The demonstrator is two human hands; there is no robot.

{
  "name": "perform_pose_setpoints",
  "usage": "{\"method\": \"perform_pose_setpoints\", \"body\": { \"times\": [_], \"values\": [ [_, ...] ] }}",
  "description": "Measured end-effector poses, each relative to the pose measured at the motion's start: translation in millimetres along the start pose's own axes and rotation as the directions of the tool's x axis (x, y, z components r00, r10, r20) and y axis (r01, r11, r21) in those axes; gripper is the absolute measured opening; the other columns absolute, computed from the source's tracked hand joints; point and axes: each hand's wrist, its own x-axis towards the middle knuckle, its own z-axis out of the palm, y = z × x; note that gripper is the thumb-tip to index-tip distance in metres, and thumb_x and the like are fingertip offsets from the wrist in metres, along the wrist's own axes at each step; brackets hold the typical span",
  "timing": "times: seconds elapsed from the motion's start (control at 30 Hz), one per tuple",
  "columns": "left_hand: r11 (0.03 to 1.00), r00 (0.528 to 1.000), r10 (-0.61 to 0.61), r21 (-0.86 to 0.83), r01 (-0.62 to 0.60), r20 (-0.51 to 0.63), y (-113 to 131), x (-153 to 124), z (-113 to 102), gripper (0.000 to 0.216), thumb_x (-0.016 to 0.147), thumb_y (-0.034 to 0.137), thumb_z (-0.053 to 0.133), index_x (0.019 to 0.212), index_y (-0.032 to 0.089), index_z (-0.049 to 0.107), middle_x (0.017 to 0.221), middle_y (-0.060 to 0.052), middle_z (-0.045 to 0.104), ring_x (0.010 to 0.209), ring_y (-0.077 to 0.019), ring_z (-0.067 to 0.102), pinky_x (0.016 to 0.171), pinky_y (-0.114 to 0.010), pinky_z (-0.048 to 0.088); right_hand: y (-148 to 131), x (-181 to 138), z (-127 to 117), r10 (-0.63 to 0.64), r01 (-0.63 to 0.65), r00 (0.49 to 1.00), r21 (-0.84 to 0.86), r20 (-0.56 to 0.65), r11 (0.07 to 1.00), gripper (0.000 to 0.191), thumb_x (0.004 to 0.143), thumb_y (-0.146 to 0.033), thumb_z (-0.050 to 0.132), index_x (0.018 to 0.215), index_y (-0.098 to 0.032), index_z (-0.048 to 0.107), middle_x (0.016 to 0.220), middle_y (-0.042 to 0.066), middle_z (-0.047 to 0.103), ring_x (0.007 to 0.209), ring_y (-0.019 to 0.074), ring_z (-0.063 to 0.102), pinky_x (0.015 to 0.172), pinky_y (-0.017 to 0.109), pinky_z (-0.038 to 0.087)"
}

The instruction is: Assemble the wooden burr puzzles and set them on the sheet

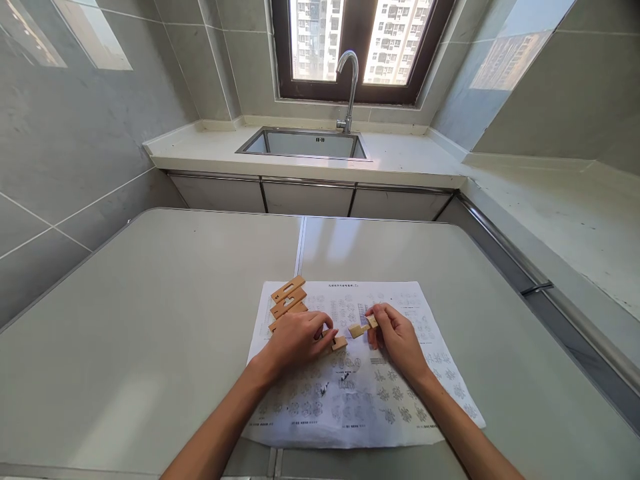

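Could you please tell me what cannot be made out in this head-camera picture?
- Head view: the wooden piece under the left hand is mostly covered by its fingers.
- Print on the instruction sheet: too small to read.
- Notches of the stacked wooden pieces: too small.
- Both elbows: cut off by the bottom edge.

two hands (300,339), five wooden blocks (289,297) (three stacked, two held), one printed sheet (400,407).

Bare table (150,320) lies open on both sides of the printed sheet (400,407), while stacked wooden pieces (287,301) seemingly crowd its far-left corner.
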Motion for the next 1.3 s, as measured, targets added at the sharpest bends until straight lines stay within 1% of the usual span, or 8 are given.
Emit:
{"method": "perform_pose_setpoints", "body": {
  "times": [0.23,0.67,0.87,1.0,1.07,1.13,1.23,1.3],
  "values": [
    [0.991,0.979,-0.134,-0.014,0.133,-0.152,-2.8,0.7,3.5,0.018,0.105,0.029,0.054,0.099,0.019,0.066,0.083,-0.003,0.074,0.073,-0.0172,0.069,0.067,-0.028,0.046,0.5,0.2,-1.2,0.012,-0.012,1.0,-0.011,0.002,1.0,0.048,0.101,-0.068,0.051,0.093,-0.023,0.065,0.055,-0.002,0.061,0.051,0.0163,0.054,0.054,0.026,0.045],
    [0.958,0.957,-0.001,0.275,0.084,-0.29,-6.4,0.3,5.9,0.05,0.108,0.036,0.049,0.064,0.018,0.061,0.064,-0.003,0.066,0.056,-0.0137,0.054,0.055,-0.031,0.027,0.1,-0.1,-0.4,-0.003,0.003,1.0,0.003,0.007,1.0,0.047,0.102,-0.066,0.052,0.092,-0.022,0.065,0.054,-0.002,0.06,0.051,0.0162,0.054,0.054,0.027,0.045],
    [0.97,0.95,-0.072,0.199,0.137,-0.303,-5.9,0.0,6.3,0.056,0.109,0.04,0.046,0.059,0.018,0.06,0.059,-0.003,0.062,0.052,-0.0129,0.048,0.054,-0.031,0.022,1.4,0.2,-1.3,-0.011,0.011,1.0,0.0,0.01,1.0,0.046,0.102,-0.065,0.052,0.092,-0.022,0.065,0.055,-0.002,0.06,0.051,0.0163,0.054,0.054,0.027,0.045],
    [0.965,0.915,-0.261,-0.079,0.248,-0.307,0.1,2.5,0.0,0.061,0.107,0.048,0.046,0.054,0.019,0.053,0.053,-0.002,0.055,0.05,-0.0131,0.044,0.054,-0.031,0.025,0.7,0.3,-1.3,-0.01,0.01,1.0,-0.004,0.009,1.0,0.046,0.103,-0.065,0.051,0.092,-0.023,0.065,0.055,-0.003,0.06,0.051,0.0165,0.054,0.055,0.028,0.045],
    [0.872,0.877,-0.422,-0.369,0.322,-0.23,3.9,5.1,-5.7,0.064,0.105,0.056,0.044,0.052,0.019,0.049,0.05,0.0,0.05,0.049,-0.0128,0.043,0.053,-0.029,0.03,-0.4,0.3,-0.9,-0.006,0.006,1.0,-0.007,0.012,1.0,0.047,0.102,-0.066,0.051,0.092,-0.023,0.065,0.055,-0.002,0.06,0.051,0.0168,0.054,0.055,0.028,0.045],
    [0.624,0.83,-0.556,-0.681,0.384,-0.041,6.7,7.9,-12.0,0.066,0.104,0.065,0.039,0.055,0.02,0.046,0.048,0.001,0.046,0.045,-0.0118,0.041,0.048,-0.028,0.031,-1.8,0.2,-0.6,-0.007,0.007,1.0,-0.011,0.01,1.0,0.048,0.101,-0.067,0.051,0.092,-0.023,0.065,0.055,-0.002,0.06,0.051,0.0172,0.054,0.054,0.028,0.045],
    [0.159,0.799,-0.55,-0.909,0.385,0.242,7.7,10.7,-19.1,0.062,0.103,0.07,0.034,0.065,0.022,0.042,0.052,0.004,0.044,0.038,-0.0085,0.032,0.039,-0.024,0.026,-3.4,-0.6,0.0,-0.005,0.005,1.0,-0.012,0.009,1.0,0.048,0.101,-0.068,0.051,0.091,-0.023,0.065,0.055,-0.002,0.06,0.051,0.0173,0.054,0.054,0.028,0.045],
    [-0.02,0.804,-0.504,-0.935,0.354,0.315,6.4,10.7,-20.6,0.053,0.103,0.064,0.038,0.071,0.022,0.041,0.055,0.006,0.042,0.037,-0.0064,0.026,0.036,-0.022,0.021,-4.0,-1.3,0.1,0.0,0.0,1.0,-0.015,0.007,1.0,0.048,0.101,-0.068,0.051,0.091,-0.023,0.065,0.056,-0.002,0.06,0.051,0.0172,0.054,0.055,0.028,0.045]
  ]
}}
